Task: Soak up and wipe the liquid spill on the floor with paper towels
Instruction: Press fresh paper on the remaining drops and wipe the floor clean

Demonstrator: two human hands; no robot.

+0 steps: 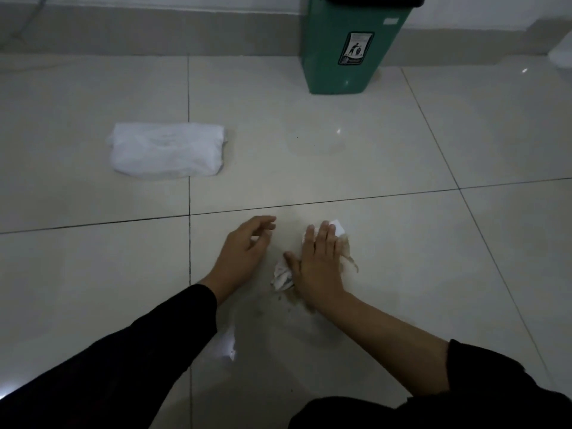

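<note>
My right hand (pixel 318 258) lies flat, palm down, pressing a crumpled paper towel (pixel 283 278) onto the pale tiled floor (pixel 402 274). The towel is white at its edges and stained brown where it is wet, and most of it is hidden under the hand. A faint brownish smear of liquid (pixel 291 308) shows on the tile around and below the hand. My left hand (pixel 244 252) hovers just left of the towel, fingers loosely curled and apart, holding nothing. A second wet patch (pixel 318 144) glistens farther away on the floor.
A white pack of paper towels (pixel 167 151) lies on the floor at the upper left. A green waste bin (pixel 346 44) stands against the wall at the back. Another white scrap (pixel 229 342) lies beside my left sleeve. A grey skirting runs along the far wall.
</note>
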